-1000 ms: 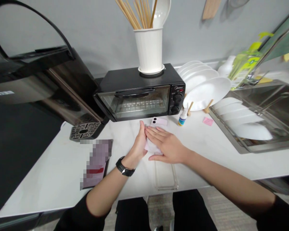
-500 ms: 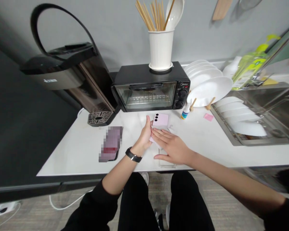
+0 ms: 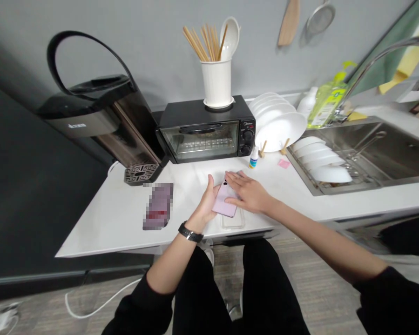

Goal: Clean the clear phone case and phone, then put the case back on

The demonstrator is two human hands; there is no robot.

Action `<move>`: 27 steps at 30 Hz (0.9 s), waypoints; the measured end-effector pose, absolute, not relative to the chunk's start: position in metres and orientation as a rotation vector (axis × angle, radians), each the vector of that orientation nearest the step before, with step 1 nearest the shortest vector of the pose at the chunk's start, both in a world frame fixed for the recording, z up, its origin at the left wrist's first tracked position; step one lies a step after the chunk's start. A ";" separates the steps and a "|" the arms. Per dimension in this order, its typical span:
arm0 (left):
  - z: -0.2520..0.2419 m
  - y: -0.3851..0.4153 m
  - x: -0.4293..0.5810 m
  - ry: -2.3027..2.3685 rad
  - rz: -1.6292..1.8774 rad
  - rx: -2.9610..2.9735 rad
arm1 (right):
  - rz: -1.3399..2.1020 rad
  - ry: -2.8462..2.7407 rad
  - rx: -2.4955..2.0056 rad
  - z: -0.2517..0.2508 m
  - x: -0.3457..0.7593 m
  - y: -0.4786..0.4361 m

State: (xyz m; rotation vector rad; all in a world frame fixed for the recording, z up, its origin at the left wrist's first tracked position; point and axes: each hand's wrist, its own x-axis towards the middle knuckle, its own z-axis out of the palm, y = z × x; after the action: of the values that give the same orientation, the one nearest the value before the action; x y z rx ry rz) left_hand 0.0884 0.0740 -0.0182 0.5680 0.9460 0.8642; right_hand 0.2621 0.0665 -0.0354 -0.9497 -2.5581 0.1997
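A pale pink phone, back side up, rests tilted in my left hand, whose thumb points up and away from it. My right hand lies over the phone's upper part, fingers stretched across the camera end; whether a cloth is under the fingers cannot be made out. Beneath the phone, near the counter's front edge, lies a clear phone case. A small white bottle with a blue and yellow label stands beyond my right hand. Further left is a second phone, partly pixelated.
On the white counter stand a dark water dispenser and a black toaster oven with a chopstick cup on top. White plates, a pink piece and the sink are at the right.
My right hand has moved from the phone's lower part up to its camera end. The phone has turned and its lower back now shows. The view has shifted right.
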 end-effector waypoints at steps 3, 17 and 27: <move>-0.014 0.070 0.091 0.996 0.937 0.536 | 0.235 -2.612 -0.764 -0.038 0.260 0.056; -0.033 0.066 0.094 0.890 0.810 0.521 | 0.152 -2.610 -0.868 -0.044 0.276 0.061; -0.033 0.063 0.086 0.871 0.807 0.462 | 0.247 -2.656 -0.610 -0.044 0.280 0.063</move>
State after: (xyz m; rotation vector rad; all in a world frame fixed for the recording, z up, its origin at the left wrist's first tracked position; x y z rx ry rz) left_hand 0.0858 0.0632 -0.0332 0.4621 0.8714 0.8072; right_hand 0.2800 0.0631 -0.0445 -0.6103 -2.6563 0.2467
